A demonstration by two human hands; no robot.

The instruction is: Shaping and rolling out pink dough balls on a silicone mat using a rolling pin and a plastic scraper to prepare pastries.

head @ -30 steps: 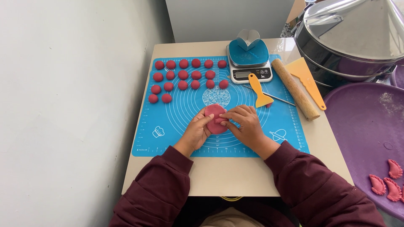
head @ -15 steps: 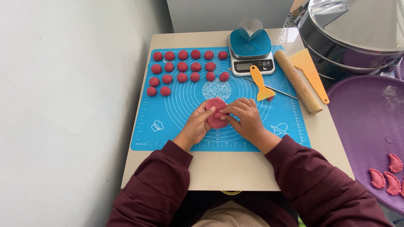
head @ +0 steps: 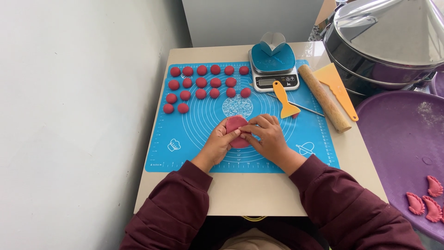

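A flattened round of pink-red dough lies on the blue silicone mat near its middle. My left hand pinches its left edge and my right hand pinches its right edge, fingertips meeting over the dough. Part of the round is hidden under my fingers. Several small pink-red dough balls sit in rows at the mat's far left corner.
A kitchen scale with a blue mould stands at the back. An orange-handled scraper, a wooden rolling pin and an orange spatula lie to the right. A purple tray holds shaped pink dumplings. A steel steamer stands behind.
Both hands stay on the dough round, fingers shifting slightly along its edge. The view has drifted a little.
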